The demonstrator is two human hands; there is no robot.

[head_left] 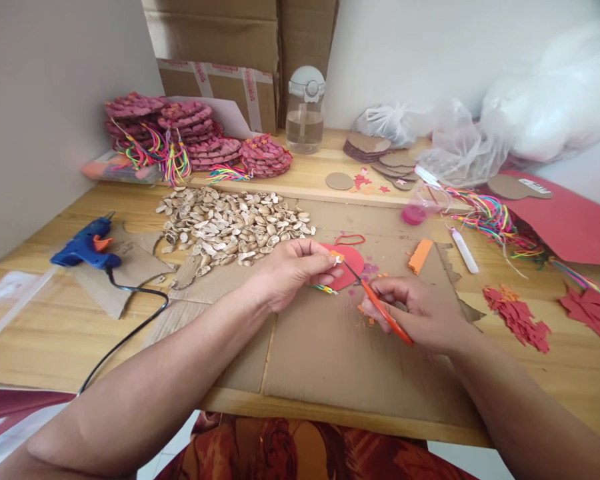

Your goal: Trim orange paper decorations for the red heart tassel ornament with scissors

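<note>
My left hand (297,267) pinches a small orange paper piece (337,257) with a pale underside. In my right hand (415,307) is a pair of scissors (386,313) with orange handles, its blade tips close to that paper piece. Below both hands a red paper disc (353,270) lies on a cardboard sheet (325,360), partly covered by my left fingers. Bright tassel ends (325,289) poke out under my left hand. An orange paper strip (420,257) with a jagged edge rests beyond my right hand, and small orange scraps lie under the scissors.
Peanut shells (235,223) are heaped behind my left hand. A blue glue gun (87,247) with a black cord lies at left. Pink coasters (195,133) and a water bottle (305,113) stand at the back. Red paper scraps (517,320), a white tube (464,250) and coloured tassels (485,210) lie right.
</note>
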